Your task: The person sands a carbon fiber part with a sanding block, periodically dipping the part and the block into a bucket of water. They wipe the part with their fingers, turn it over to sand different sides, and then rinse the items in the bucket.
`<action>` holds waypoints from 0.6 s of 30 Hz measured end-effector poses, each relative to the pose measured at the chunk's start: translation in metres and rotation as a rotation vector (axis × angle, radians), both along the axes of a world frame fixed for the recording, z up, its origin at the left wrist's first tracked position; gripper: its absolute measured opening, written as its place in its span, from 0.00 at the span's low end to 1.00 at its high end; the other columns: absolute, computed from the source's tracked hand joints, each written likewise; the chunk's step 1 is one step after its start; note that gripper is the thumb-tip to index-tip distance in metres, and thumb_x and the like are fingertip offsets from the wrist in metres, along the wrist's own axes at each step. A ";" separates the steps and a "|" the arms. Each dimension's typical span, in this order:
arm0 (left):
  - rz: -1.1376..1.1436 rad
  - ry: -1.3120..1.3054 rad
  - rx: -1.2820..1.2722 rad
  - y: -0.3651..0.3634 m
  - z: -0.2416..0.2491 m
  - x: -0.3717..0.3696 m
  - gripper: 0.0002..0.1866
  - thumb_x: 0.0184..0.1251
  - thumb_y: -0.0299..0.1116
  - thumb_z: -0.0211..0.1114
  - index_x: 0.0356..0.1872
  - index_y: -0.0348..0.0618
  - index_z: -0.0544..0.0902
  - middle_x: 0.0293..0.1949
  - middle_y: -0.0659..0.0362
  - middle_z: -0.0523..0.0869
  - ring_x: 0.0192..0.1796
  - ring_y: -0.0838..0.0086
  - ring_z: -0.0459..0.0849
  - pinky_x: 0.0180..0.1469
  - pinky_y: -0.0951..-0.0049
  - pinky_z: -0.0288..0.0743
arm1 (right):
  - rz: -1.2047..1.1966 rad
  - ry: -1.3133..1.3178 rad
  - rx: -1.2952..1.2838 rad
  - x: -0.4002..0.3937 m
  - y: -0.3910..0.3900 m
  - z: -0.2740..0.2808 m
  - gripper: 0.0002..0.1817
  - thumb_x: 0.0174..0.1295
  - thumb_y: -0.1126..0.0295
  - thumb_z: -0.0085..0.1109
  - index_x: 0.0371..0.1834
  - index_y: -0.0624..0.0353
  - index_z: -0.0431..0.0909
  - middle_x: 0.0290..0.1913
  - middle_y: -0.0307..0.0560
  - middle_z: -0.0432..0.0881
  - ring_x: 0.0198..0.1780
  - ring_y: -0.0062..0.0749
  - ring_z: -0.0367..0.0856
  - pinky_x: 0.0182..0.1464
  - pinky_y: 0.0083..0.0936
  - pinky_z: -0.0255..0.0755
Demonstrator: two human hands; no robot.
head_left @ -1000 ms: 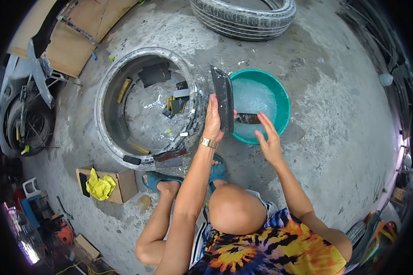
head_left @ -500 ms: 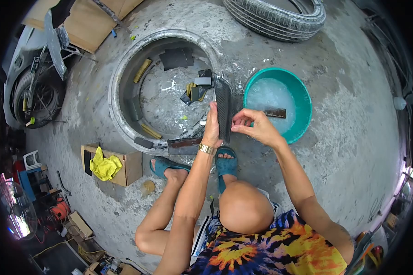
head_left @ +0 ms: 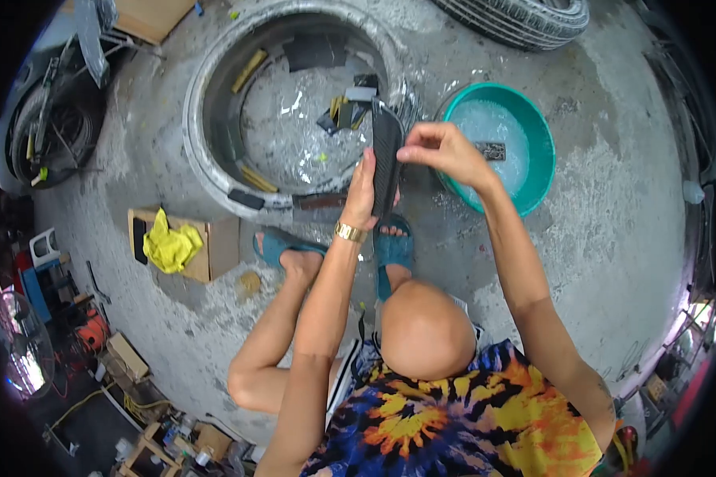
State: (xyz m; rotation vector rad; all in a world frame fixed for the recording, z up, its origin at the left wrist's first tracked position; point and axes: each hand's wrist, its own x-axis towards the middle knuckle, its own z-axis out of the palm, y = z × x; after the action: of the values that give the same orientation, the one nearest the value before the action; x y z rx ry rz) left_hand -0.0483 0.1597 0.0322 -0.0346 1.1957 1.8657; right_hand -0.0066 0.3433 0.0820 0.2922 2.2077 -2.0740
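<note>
A long dark panel with a carbon-fibre weave (head_left: 386,147) stands upright over the near right rim of a big grey ring (head_left: 201,171). My left hand (head_left: 359,195) is wrapped round its left side and lower part, a gold watch on the wrist. At the panel's right edge is my right hand (head_left: 452,153), fingers curled and tips pinched close together; whether anything small sits between them is hidden. Just right of that hand stands a teal tub (head_left: 546,163) of cloudy, foamy water. A dark rectangular block (head_left: 492,151) lies in the water.
Inside the ring lie sanding blocks (head_left: 347,113), a dark sheet (head_left: 314,52) and yellowish strips (head_left: 249,70). A tyre (head_left: 517,22) is at the back. On the left, a yellow cloth (head_left: 171,245) drapes over a wooden box (head_left: 221,250). My sandalled feet are close to the ring.
The view has tilted, so the ring and tub sit higher. My right fingertips have come in against the panel's right edge. My left hand keeps its hold.
</note>
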 end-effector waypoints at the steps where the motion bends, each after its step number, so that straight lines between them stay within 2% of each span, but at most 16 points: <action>1: 0.015 0.007 -0.005 -0.001 0.003 0.001 0.33 0.69 0.67 0.44 0.37 0.43 0.77 0.19 0.61 0.77 0.17 0.78 0.75 0.17 0.80 0.69 | 0.014 -0.010 -0.008 0.000 -0.005 -0.002 0.13 0.57 0.62 0.70 0.24 0.60 0.80 0.23 0.32 0.77 0.29 0.13 0.69 0.32 0.18 0.64; 2: 0.030 0.023 -0.007 -0.002 0.007 -0.001 0.34 0.68 0.68 0.44 0.33 0.44 0.77 0.18 0.62 0.76 0.16 0.79 0.73 0.18 0.81 0.66 | -0.012 -0.009 -0.011 -0.003 -0.009 -0.003 0.14 0.57 0.61 0.70 0.23 0.60 0.80 0.22 0.32 0.76 0.28 0.12 0.68 0.31 0.18 0.63; 6: 0.176 -0.078 -0.006 -0.005 0.007 -0.001 0.32 0.68 0.69 0.45 0.33 0.46 0.77 0.19 0.63 0.76 0.18 0.80 0.74 0.19 0.82 0.65 | -0.028 -0.092 0.002 0.004 -0.035 -0.011 0.19 0.57 0.58 0.70 0.18 0.59 0.77 0.19 0.31 0.72 0.25 0.12 0.66 0.26 0.18 0.59; 7: 0.268 -0.143 -0.029 -0.001 0.011 -0.001 0.31 0.67 0.68 0.47 0.33 0.47 0.76 0.17 0.65 0.73 0.18 0.81 0.70 0.20 0.81 0.62 | -0.006 -0.106 -0.004 0.009 -0.043 -0.008 0.21 0.56 0.57 0.71 0.15 0.58 0.74 0.17 0.30 0.70 0.23 0.13 0.64 0.25 0.18 0.58; 8: 0.273 -0.140 -0.030 -0.001 0.011 -0.002 0.31 0.67 0.68 0.47 0.33 0.47 0.76 0.17 0.65 0.73 0.18 0.81 0.70 0.20 0.81 0.62 | 0.018 -0.103 -0.023 0.015 -0.050 -0.011 0.23 0.56 0.56 0.71 0.14 0.58 0.72 0.16 0.31 0.70 0.23 0.13 0.64 0.25 0.19 0.59; 10: 0.280 -0.093 0.081 -0.003 0.011 -0.005 0.30 0.68 0.68 0.47 0.35 0.47 0.74 0.15 0.66 0.68 0.17 0.80 0.64 0.20 0.79 0.56 | 0.060 -0.130 -0.003 0.027 -0.061 -0.019 0.24 0.55 0.56 0.71 0.14 0.58 0.70 0.16 0.31 0.70 0.23 0.13 0.65 0.25 0.19 0.59; 11: 0.241 -0.073 0.154 -0.005 0.012 -0.006 0.30 0.69 0.67 0.46 0.36 0.47 0.72 0.13 0.65 0.64 0.16 0.80 0.60 0.19 0.78 0.53 | 0.054 -0.169 -0.077 0.035 -0.067 -0.019 0.24 0.55 0.57 0.72 0.13 0.58 0.69 0.16 0.31 0.69 0.22 0.13 0.64 0.23 0.21 0.58; 12: 0.244 -0.072 0.151 -0.007 0.011 -0.007 0.30 0.69 0.67 0.46 0.36 0.47 0.72 0.13 0.65 0.64 0.16 0.80 0.60 0.19 0.78 0.53 | 0.054 -0.211 -0.104 0.042 -0.073 -0.017 0.24 0.54 0.58 0.73 0.13 0.58 0.69 0.15 0.31 0.68 0.22 0.14 0.62 0.22 0.22 0.58; 14: 0.222 -0.095 0.209 -0.010 0.010 -0.008 0.30 0.69 0.67 0.45 0.37 0.47 0.72 0.13 0.64 0.63 0.16 0.79 0.61 0.18 0.78 0.53 | 0.109 -0.174 -0.027 0.055 -0.081 -0.033 0.24 0.54 0.58 0.73 0.14 0.60 0.70 0.15 0.34 0.70 0.21 0.16 0.65 0.23 0.24 0.61; 15: 0.244 -0.107 0.206 -0.010 0.011 -0.008 0.31 0.68 0.68 0.45 0.38 0.47 0.72 0.13 0.65 0.64 0.15 0.80 0.60 0.17 0.79 0.52 | 0.112 -0.175 -0.029 0.057 -0.082 -0.028 0.24 0.54 0.58 0.73 0.14 0.60 0.70 0.15 0.34 0.70 0.21 0.16 0.65 0.23 0.24 0.61; 17: 0.242 -0.101 0.212 -0.012 0.013 -0.009 0.31 0.68 0.68 0.45 0.37 0.47 0.72 0.13 0.65 0.64 0.15 0.80 0.61 0.17 0.79 0.52 | 0.220 -0.171 0.175 0.061 -0.084 -0.016 0.21 0.54 0.59 0.72 0.18 0.63 0.74 0.16 0.39 0.74 0.22 0.20 0.70 0.26 0.26 0.66; 18: 0.238 -0.093 0.220 -0.013 0.014 -0.011 0.31 0.68 0.68 0.44 0.36 0.48 0.73 0.12 0.64 0.64 0.15 0.81 0.62 0.17 0.80 0.53 | 0.223 -0.169 0.173 0.062 -0.084 -0.015 0.21 0.54 0.59 0.72 0.18 0.63 0.74 0.16 0.39 0.74 0.22 0.20 0.70 0.26 0.26 0.66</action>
State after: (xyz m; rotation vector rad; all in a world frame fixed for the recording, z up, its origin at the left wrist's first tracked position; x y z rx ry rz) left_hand -0.0590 0.1469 0.0463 -0.1459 0.9506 2.1698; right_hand 0.0554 0.2592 0.0671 0.2136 2.2076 -1.6858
